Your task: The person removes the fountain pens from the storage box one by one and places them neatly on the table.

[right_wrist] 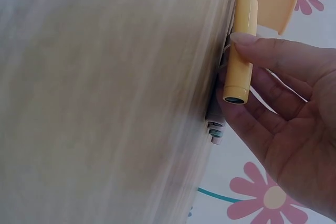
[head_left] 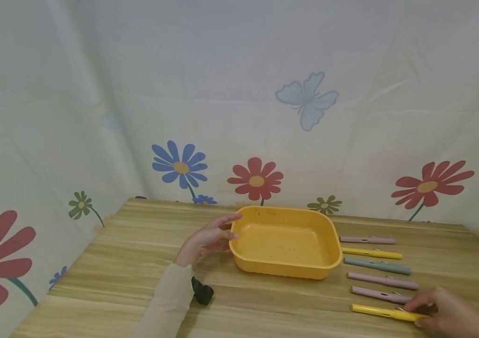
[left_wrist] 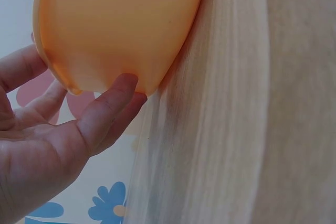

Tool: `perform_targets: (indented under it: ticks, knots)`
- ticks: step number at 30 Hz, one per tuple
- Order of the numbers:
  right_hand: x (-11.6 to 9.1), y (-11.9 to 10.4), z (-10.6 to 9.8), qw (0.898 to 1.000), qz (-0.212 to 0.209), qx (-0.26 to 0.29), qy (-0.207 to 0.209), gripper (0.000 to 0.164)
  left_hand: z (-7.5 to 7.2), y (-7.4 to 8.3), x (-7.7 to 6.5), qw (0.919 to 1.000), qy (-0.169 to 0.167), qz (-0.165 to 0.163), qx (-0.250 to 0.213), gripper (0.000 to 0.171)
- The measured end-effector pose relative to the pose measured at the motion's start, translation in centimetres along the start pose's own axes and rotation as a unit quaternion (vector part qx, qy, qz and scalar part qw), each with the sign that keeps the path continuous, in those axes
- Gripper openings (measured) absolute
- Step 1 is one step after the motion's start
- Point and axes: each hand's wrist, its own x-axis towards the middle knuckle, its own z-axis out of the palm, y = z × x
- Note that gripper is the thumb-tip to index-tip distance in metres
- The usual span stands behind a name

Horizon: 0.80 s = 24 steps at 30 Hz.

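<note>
A yellow plastic basin [head_left: 285,270] stands on the wooden table. At its left end, my left hand [head_left: 211,238] holds the rim, some fingertips over the edge and other fingers against the outer wall [left_wrist: 121,35]. Off to the right, my right hand [head_left: 448,310] pinches the capped end of a yellow pen [head_left: 376,311], the nearest in a column of pens. In the right wrist view, thumb and fingers grip this pen [right_wrist: 242,51] from both sides, close to the tabletop. Just beyond it lies a pink pen [head_left: 376,293], its right end partly behind the fingers.
Farther back in the column lie another pink pen [head_left: 383,280], a teal pen [head_left: 376,265], a second yellow pen [head_left: 372,253] and a far pink pen [head_left: 368,240]. A small black object [head_left: 202,291] sits by the left sleeve. Behind the table [head_left: 108,281] hangs a flowered curtain [head_left: 222,94].
</note>
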Motion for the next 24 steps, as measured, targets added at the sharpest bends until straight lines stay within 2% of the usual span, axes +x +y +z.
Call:
perform_targets:
  ticks: [3,13,19,22,24]
  knots:
    - [0.02,-0.09,0.01,1.0,0.02,-0.004,-0.005,0.016,0.04,-0.03,0.03,1.0,0.0,-0.002,0.001,0.059]
    - [0.05,0.21,0.15,0.999,0.034,0.003,-0.017,0.018,-0.05,0.16,0.12,0.9998,0.001,-0.005,0.021,0.059]
    - [0.1,-0.05,0.18,1.0,0.02,0.015,-0.017,0.016,0.14,0.05,0.15,0.9984,0.034,0.0,0.044,0.058]
    - [0.16,-0.26,0.24,0.999,0.038,0.025,-0.02,0.017,0.26,0.17,-0.12,0.9972,0.049,0.004,0.055,0.056]
    - [0.22,-0.43,0.27,0.996,0.068,0.047,-0.029,0.02,0.23,0.35,-0.38,0.9969,0.052,0.006,0.059,0.055]
